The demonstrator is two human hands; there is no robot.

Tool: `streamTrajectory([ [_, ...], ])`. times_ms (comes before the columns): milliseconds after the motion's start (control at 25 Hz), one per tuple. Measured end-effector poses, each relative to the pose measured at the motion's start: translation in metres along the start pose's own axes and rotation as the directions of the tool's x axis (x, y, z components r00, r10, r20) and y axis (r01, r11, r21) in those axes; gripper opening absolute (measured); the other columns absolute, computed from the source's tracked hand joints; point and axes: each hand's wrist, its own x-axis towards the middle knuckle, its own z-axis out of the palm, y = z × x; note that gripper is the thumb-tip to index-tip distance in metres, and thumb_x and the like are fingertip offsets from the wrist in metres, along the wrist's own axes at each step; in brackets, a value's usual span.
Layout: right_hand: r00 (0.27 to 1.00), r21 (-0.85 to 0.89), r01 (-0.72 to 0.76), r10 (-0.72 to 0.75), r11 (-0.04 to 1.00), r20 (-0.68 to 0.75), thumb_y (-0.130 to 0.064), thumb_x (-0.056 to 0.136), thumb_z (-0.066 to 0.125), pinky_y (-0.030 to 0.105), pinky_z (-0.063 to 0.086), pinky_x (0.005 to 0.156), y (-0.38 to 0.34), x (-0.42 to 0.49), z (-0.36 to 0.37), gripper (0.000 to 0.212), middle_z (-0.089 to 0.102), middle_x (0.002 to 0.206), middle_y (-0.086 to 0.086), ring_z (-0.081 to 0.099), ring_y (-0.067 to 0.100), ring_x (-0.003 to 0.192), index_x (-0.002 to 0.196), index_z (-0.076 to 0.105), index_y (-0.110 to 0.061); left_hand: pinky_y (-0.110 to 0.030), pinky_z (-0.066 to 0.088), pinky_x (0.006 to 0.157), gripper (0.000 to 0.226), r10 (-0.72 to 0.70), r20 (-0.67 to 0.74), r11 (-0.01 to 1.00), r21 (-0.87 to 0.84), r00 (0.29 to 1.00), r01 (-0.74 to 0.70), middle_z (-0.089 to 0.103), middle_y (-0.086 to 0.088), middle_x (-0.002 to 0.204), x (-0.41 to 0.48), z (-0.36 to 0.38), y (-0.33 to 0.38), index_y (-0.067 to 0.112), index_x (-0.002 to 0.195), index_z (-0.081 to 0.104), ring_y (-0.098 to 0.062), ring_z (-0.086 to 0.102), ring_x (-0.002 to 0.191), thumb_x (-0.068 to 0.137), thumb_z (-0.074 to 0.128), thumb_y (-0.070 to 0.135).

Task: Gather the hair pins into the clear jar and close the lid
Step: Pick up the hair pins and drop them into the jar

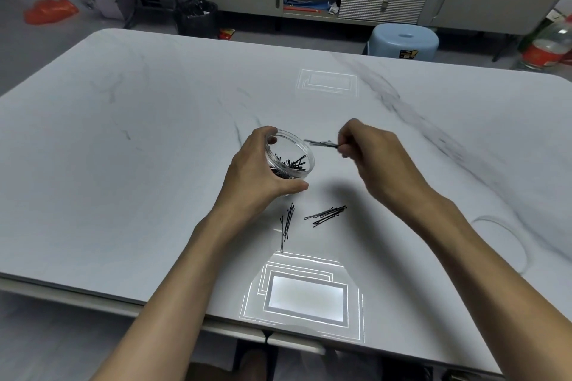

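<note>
Though clear, round jar [305, 150], wiry pins [326, 214]

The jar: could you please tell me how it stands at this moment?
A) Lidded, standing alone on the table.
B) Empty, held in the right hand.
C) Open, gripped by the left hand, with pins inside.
C: the left hand grips the open jar, pins lie inside it, and the right hand pinches other pins beside its rim.
</note>
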Motion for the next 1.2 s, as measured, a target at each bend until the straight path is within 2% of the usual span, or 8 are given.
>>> streamTrajectory([
  [120,0.987,-0.048,0.113,-0.107,0.992,0.120,-0.002,0.087,0.058,0.033,0.040,0.061,-0.022,0.003,0.007,0.015,0.059,0.078,-0.003,0.049,0.018,0.069,0.088,0.054,-0.016,-0.021,0.043,0.090,0.098,0.051,0.084,0.999,0.012,0.995,-0.052,0.055,0.014,0.125,-0.004,0.006,0.006,0.032,0.133,0.043,-0.007,0.052,0.115,0.047,0.087,0.044],
  [240,0.988,0.036,0.115,-0.118,0.993,0.100,-0.006,0.086,0.064,0.032,0.045,0.064,-0.032,0.006,0.011,0.009,0.061,0.074,-0.006,0.055,0.016,0.068,0.086,0.063,-0.015,-0.027,0.045,0.095,0.094,0.077,0.131,0.997,0.005,0.988,-0.079,0.055,0.014,0.128,-0.005,0.007,0.010,0.034,0.132,0.043,-0.005,0.053,0.117,0.050,0.088,0.040],
  [400,0.999,0.260,-0.017,0.005,0.965,0.047,-0.006,0.084,0.071,0.007,0.041,0.067,-0.033,0.006,0.009,0.010,0.066,0.076,-0.011,0.058,-0.008,0.067,0.091,0.073,-0.012,-0.025,0.045,0.094,0.092,0.081,0.138,0.997,-0.019,0.987,-0.079,0.056,0.015,0.127,-0.006,0.005,0.010,0.034,0.131,0.043,-0.005,0.054,0.117,0.052,0.090,0.036],
  [600,0.990,0.355,-0.097,0.126,0.930,-0.058,-0.003,0.085,0.069,0.013,0.048,0.075,-0.014,0.005,0.002,0.014,0.073,0.085,-0.005,0.064,0.004,0.076,0.091,0.073,-0.015,-0.020,0.043,0.092,0.097,0.043,0.056,0.997,-0.065,0.997,-0.039,0.058,0.012,0.124,-0.003,0.001,0.008,0.029,0.133,0.045,-0.006,0.054,0.116,0.049,0.093,0.038],
  [720,0.967,0.142,-0.174,0.141,0.975,0.214,-0.012,0.079,0.076,0.023,0.050,0.078,0.003,-0.001,0.008,0.013,0.073,0.085,-0.003,0.063,0.008,0.077,0.091,0.075,-0.019,-0.023,0.043,0.095,0.095,-0.009,-0.055,0.994,-0.109,0.998,0.003,0.058,0.010,0.125,0.000,-0.003,0.007,0.026,0.134,0.046,-0.009,0.054,0.117,0.053,0.094,0.032],
  [840,0.893,-0.019,-0.112,0.109,0.994,0.437,-0.013,0.078,0.076,0.034,0.051,0.081,0.008,-0.016,0.031,0.014,0.071,0.090,-0.001,0.064,0.015,0.085,0.092,0.074,-0.018,-0.025,0.044,0.095,0.093,-0.059,-0.112,0.985,-0.165,0.992,0.040,0.058,0.012,0.124,0.002,-0.007,0.006,0.027,0.133,0.046,-0.009,0.055,0.116,0.053,0.093,0.033],
  [1000,0.888,-0.098,0.008,0.038,0.995,0.458,-0.008,0.083,0.065,0.035,0.050,0.073,0.013,-0.024,0.045,0.011,0.064,0.086,-0.004,0.059,0.018,0.083,0.084,0.067,-0.018,-0.024,0.044,0.092,0.093,-0.073,-0.110,0.987,-0.150,0.991,0.056,0.057,0.013,0.124,0.001,-0.006,0.005,0.029,0.133,0.045,-0.009,0.055,0.115,0.054,0.093,0.034],
  [1200,0.886,-0.188,0.180,-0.076,0.966,0.458,-0.002,0.085,0.058,0.032,0.043,0.065,0.017,-0.028,0.049,0.018,0.057,0.087,-0.004,0.055,0.020,0.082,0.090,0.062,-0.019,-0.023,0.042,0.091,0.093,-0.056,-0.103,0.993,-0.114,0.993,0.044,0.057,0.012,0.125,0.001,-0.005,0.004,0.028,0.134,0.045,-0.010,0.054,0.115,0.054,0.093,0.034],
])
